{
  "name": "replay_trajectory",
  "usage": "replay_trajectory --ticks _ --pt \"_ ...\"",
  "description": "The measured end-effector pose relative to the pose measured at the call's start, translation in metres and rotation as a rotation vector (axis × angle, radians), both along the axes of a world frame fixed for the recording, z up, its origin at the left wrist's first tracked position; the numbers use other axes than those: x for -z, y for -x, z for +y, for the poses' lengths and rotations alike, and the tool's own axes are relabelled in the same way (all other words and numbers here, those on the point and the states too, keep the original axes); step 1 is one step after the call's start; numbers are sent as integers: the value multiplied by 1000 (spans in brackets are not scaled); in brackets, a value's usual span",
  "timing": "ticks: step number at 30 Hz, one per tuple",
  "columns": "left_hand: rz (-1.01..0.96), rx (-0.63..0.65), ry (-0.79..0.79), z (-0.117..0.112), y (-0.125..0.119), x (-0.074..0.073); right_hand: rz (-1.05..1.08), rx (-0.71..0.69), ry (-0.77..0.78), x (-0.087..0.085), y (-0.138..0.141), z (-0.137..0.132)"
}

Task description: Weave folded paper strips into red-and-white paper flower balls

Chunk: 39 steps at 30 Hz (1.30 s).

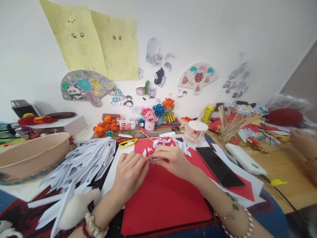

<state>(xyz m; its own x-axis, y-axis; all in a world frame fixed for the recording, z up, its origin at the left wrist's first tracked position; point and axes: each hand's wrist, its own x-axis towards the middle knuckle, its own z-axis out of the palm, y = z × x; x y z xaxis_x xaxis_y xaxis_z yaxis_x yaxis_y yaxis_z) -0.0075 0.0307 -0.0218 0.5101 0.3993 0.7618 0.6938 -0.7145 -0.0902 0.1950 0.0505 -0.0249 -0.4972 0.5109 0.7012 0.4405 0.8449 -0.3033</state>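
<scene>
My left hand and my right hand meet above a stack of red paper. Both have thumb and fingers pinched on a small folded white paper piece, most of it hidden by the fingers. Just beyond them, more folded white paper pieces lie on the red and white sheets. A large heap of folded white paper strips spreads to the left of my left hand. Yellow-handled scissors rest behind my hands, and a black phone lies right of my right forearm.
At left stands a beige basin. A lidded clear plastic cup, small flower pots and a bundle of wooden sticks line the back. A cabled white power bank lies right. Another person's hand shows at the right edge.
</scene>
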Motion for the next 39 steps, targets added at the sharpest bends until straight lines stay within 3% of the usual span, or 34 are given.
replay_trajectory --ticks 18,25,31,39 --pt "-7 -5 -3 1 0 0 -20 -21 -8 0 1 -2" --pt "-20 34 -6 1 -1 2 26 164 -132 6 15 -7" --pt "-15 69 -2 3 1 2 51 165 -134 11 16 -6" --pt "190 145 -49 0 8 -11 -98 95 -273 12 10 -2"
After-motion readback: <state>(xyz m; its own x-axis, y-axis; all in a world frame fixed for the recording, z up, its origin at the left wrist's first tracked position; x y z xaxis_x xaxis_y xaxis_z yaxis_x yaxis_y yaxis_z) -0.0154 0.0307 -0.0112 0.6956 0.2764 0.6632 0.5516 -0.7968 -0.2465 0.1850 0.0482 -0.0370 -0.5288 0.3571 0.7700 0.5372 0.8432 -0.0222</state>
